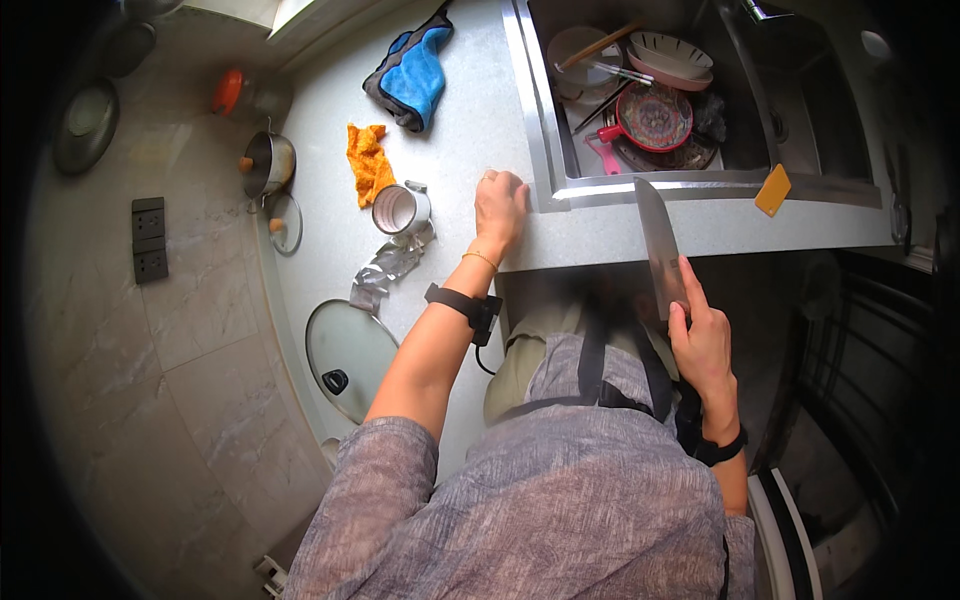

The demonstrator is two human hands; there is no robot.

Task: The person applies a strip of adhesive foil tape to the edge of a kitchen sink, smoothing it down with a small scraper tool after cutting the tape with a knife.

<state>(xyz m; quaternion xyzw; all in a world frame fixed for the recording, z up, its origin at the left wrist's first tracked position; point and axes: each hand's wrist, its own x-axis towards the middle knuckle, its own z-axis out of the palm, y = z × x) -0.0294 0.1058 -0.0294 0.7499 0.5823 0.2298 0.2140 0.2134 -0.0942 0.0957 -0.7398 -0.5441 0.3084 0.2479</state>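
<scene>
A broad-bladed kitchen knife (660, 251) is gripped in my right hand (703, 345), its tip pointing away from me. The index finger lies along the blade, which passes over the counter's front edge and reaches the sink rim (600, 193). My left hand (498, 206) rests on the grey countertop (465, 97) at the sink's near left corner. Its fingers curl downward, and whatever is under the palm is hidden. Left of that hand stands a roll of silvery tape (401, 209), with a crumpled strip of foil (390, 266) trailing towards me.
Red-handled pan (654, 116), bowls (670, 56) and chopsticks crowd the sink. A yellow card-like piece (773, 190) sits on its front rim. Orange cloth (368, 165), blue towel (416, 71), glass lid (349, 360) and small pot (268, 165) occupy the left counter.
</scene>
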